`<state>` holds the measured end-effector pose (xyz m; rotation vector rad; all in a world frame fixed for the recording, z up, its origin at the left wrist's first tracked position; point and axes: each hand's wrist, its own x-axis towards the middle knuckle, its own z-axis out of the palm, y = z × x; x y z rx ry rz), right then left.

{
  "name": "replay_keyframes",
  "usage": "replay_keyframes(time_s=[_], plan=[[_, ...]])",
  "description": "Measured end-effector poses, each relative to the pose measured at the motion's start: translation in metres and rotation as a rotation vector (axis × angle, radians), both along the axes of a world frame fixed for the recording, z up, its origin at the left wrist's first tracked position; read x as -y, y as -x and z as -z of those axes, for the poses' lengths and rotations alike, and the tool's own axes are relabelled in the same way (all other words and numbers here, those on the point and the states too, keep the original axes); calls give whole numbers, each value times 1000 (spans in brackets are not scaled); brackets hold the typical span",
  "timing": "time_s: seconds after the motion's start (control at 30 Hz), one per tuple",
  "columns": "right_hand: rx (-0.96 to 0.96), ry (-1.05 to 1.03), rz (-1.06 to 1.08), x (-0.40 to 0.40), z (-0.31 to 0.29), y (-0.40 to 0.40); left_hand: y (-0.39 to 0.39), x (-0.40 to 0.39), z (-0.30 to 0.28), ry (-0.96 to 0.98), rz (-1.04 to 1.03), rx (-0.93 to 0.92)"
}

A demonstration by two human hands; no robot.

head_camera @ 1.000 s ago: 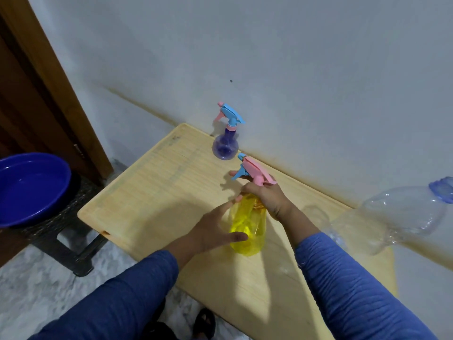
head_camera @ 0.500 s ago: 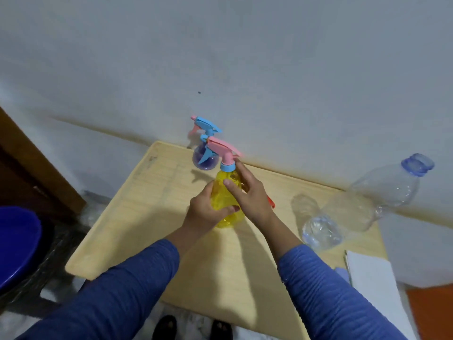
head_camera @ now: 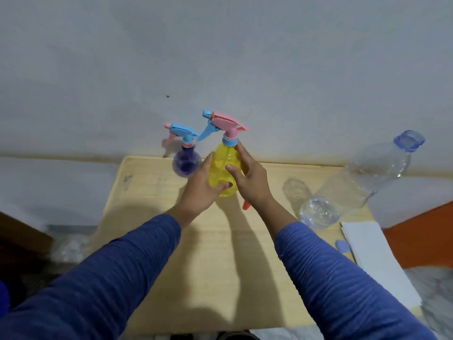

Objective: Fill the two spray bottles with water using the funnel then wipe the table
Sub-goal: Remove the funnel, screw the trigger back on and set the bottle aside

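Raised since before, one yellow spray bottle [head_camera: 224,171] gripped by both hands, left [head_camera: 201,190] and right [head_camera: 250,180]

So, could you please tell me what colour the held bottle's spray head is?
Pink, with a blue trigger and collar, on the yellow spray bottle; head view.

an orange thing [head_camera: 245,204] pokes out from behind the right hand [head_camera: 250,179], mostly hidden. the white paper [head_camera: 377,258] blurs toward the edge.

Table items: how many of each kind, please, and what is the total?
Spray bottles: 2, yellow, purple
Clear water bottle: 1
Loose blue cap: 1
White paper stack: 1
Orange item, mostly hidden: 1
Total: 6
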<state>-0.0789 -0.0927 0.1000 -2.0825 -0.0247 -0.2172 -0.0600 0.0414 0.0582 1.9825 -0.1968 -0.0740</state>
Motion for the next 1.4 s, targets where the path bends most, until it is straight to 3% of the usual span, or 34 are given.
replay_keyframes(time_s=[0.17,0.57,0.9,1.3,1.4], plan=[[-12,95,82,4,10,-28,-28,17,20,-26,-104,29],[-67,29,23,20,47,-79,-67,49,61,96,-305,55],[-27,-52,-5,27,63,-92,-75,56,65,-3,-320,61],[-16,55,-70,32,59,-91,-71,54,58,-33,-283,35],[-97,154,-105,34,56,-89,-71,54,58,-34,-268,-3]])
